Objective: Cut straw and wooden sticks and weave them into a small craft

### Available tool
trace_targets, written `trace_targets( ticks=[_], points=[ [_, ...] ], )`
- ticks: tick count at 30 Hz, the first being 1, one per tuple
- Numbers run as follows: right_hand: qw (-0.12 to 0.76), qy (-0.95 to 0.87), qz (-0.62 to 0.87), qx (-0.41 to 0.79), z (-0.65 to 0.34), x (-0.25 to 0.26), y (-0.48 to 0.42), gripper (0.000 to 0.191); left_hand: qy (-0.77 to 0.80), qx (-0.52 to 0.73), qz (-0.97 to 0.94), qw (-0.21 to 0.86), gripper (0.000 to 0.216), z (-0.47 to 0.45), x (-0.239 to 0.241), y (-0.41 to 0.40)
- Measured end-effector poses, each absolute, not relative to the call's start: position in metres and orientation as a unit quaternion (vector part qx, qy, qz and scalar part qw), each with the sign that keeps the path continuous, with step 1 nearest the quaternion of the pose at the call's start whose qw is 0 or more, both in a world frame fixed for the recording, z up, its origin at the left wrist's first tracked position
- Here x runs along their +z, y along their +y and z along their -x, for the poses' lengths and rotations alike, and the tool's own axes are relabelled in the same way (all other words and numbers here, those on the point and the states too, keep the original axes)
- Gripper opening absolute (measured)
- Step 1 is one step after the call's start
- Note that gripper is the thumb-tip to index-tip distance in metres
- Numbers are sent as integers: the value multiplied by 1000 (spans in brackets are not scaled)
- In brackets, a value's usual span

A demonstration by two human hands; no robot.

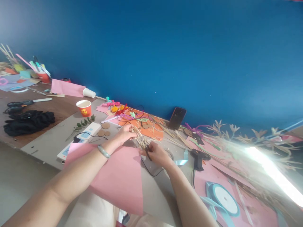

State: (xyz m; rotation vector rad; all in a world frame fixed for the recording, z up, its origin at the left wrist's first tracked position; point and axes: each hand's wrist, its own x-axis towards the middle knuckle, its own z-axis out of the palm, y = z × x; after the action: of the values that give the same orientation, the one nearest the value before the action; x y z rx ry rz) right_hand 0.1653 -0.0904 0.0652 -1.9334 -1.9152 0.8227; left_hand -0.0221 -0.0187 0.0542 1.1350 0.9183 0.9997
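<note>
One black cloth (29,123): heaped on the brown wooden tabletop (61,108) at far left, close to its front edge.
Orange cup (84,108): stood upright on the grey tabletop (44,145), near the seam with the brown one.
Power strip (92,129): laid aslant, its near end set at the front edge and partly overlapped by pink paper.
Pink sheet (118,176): spread beneath the left forearm and past the table's front edge, over the lap.
Left hand (125,135): fingers bent, nearly closed; pale dried strips (140,138) are pinched between thumb and fingertips.
Dried strips: held above the grey tabletop, between the two hands.
Right hand (157,154): curled around the dark handles of what appear to be scissors (148,153); whether the strips are touched by the blades cannot be told.
Room for moving: a grey band is left between pink sheet and right forearm; behind the hands, space is taken by orange paper (156,134) and a phone (177,118) leaned by the blue wall (165,56).
Glue gun (199,159): laid just right of the right forearm.
Ribbon spool (224,198): laid flat at right.
</note>
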Motion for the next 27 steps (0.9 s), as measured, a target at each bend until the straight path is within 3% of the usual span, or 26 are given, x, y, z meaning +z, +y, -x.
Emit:
trace_targets(
  ticks=[27],
  points=[
    [175, -664, 655, 316, -166, 58, -89, 38, 430, 431, -494, 620, 32, 20, 64, -26]
  ],
)
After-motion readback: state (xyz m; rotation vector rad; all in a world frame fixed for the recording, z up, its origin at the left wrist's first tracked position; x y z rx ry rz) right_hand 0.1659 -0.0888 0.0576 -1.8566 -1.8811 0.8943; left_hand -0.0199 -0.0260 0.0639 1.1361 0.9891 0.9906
